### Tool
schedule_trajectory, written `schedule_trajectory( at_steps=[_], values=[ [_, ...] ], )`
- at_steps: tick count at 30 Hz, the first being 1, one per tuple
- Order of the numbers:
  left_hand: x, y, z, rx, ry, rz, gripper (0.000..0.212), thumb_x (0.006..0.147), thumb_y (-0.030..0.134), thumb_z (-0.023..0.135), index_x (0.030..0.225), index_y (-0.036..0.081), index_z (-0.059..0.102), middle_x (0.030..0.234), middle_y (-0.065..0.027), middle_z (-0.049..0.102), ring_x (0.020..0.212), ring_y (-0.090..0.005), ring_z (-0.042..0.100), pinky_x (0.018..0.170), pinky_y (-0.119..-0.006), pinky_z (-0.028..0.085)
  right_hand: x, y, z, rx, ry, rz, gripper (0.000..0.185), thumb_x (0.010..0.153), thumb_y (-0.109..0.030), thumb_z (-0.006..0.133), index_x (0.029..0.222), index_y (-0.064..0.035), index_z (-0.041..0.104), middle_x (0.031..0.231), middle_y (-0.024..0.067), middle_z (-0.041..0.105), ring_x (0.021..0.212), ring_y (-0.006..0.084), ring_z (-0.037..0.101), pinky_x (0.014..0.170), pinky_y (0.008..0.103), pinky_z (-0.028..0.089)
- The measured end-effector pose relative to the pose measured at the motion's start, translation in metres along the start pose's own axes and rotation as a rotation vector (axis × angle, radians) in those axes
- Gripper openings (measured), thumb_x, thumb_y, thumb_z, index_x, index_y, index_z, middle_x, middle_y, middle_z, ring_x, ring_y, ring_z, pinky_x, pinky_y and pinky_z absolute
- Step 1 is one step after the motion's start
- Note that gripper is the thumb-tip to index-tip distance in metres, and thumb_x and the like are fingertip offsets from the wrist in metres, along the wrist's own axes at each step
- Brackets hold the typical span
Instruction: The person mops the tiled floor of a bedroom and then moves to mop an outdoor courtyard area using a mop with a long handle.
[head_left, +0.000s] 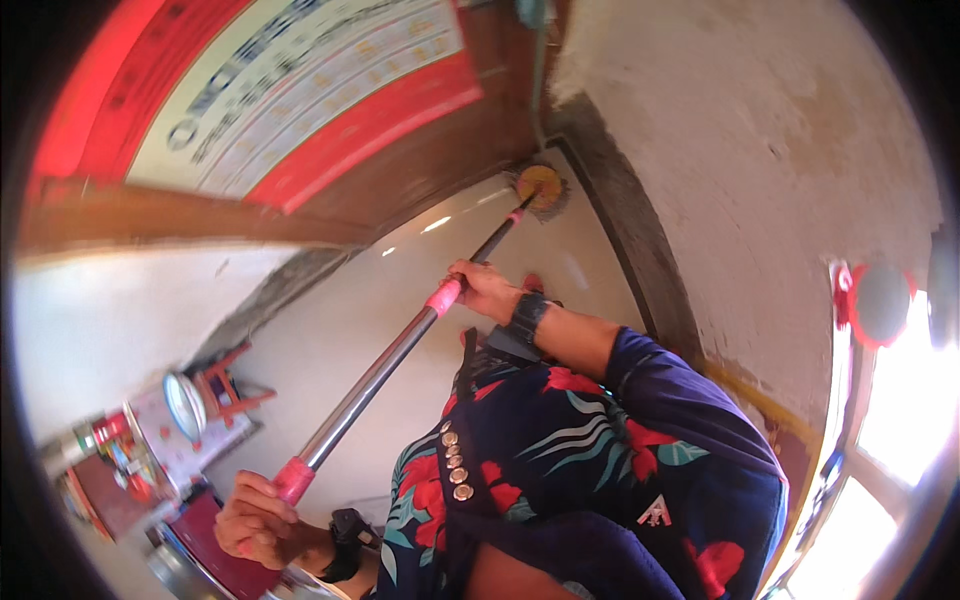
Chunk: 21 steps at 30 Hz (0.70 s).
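A mop with a metal telescopic pole (367, 394) slants across the view from lower left to upper right. My left hand (255, 517) is closed around the pink grip at its near end. Farther along, my right hand (484, 289) grips the pole just beyond its pink middle collar (444, 297). The round yellow mop head (540, 187), with a greyish fringe around it, rests on the pale floor (330, 360) close to the room's corner. My shoe tips show partly below my right hand.
A brown wooden surface (427, 157) bearing a red poster with writing borders the floor at upper left. The plastered wall (750, 150) has a dark base strip (630, 210). A wooden stool (229, 386), a basin (184, 406) and cluttered tables stand lower left. A red-rimmed mirror (881, 306) hangs near a bright window.
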<state>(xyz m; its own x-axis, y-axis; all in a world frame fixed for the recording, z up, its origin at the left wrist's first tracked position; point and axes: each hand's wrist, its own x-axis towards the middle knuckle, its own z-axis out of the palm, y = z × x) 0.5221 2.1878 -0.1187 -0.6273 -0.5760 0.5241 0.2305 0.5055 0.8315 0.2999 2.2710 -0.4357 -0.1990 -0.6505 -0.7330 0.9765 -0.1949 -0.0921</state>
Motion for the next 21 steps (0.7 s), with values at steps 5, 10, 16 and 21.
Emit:
schedule_trajectory(
  at_steps=[5, 10, 16, 21],
  values=[
    [-0.049, 0.029, -0.064, 0.023, 0.487, 0.039, 0.011, 0.077, 0.008, 0.043, 0.067, 0.008, 0.038, 0.039, 0.0041, 0.031, 0.035, -0.0056, 0.034, 0.053, -0.024, 0.031, -0.034, 0.051, 0.025, -0.248, -0.081, 0.282, 0.005, 0.075, -0.003, 0.048, 0.075, 0.0020, 0.048, 0.071, 0.0114, 0.051, 0.071, 0.0257, 0.054, 0.068, 0.0382, 0.048],
    [-0.130, 0.095, -0.116, 0.055, 0.668, 0.140, 0.020, 0.077, 0.011, 0.043, 0.060, 0.012, 0.032, 0.038, 0.0053, 0.031, 0.035, -0.0047, 0.029, 0.058, -0.024, 0.029, -0.055, 0.146, 0.047, -0.576, -0.161, 0.621, 0.010, 0.076, -0.005, 0.049, 0.078, 0.0046, 0.046, 0.076, 0.0148, 0.052, 0.070, 0.0259, 0.055, 0.070, 0.0388, 0.048],
    [-0.220, 0.183, -0.134, 0.404, 0.517, 0.301, 0.024, 0.075, 0.019, 0.047, 0.055, 0.010, 0.036, 0.042, 0.0022, 0.039, 0.038, -0.0071, 0.035, 0.054, -0.025, 0.028, -0.084, 0.265, 0.058, -0.900, -0.205, 0.914, 0.011, 0.075, -0.005, 0.049, 0.077, 0.0051, 0.046, 0.074, 0.0111, 0.051, 0.067, 0.0211, 0.056, 0.068, 0.0354, 0.049],
    [-0.258, 0.247, -0.095, 1.039, 0.478, -0.059, 0.029, 0.061, 0.014, 0.071, 0.063, 0.007, 0.043, 0.051, 0.0019, 0.049, 0.041, -0.0080, 0.046, 0.038, -0.020, 0.036, -0.087, 0.361, 0.041, -0.983, -0.384, 1.141, 0.010, 0.071, -0.004, 0.051, 0.072, 0.0036, 0.045, 0.066, 0.0092, 0.049, 0.062, 0.0222, 0.055, 0.063, 0.0365, 0.050]
  ],
)
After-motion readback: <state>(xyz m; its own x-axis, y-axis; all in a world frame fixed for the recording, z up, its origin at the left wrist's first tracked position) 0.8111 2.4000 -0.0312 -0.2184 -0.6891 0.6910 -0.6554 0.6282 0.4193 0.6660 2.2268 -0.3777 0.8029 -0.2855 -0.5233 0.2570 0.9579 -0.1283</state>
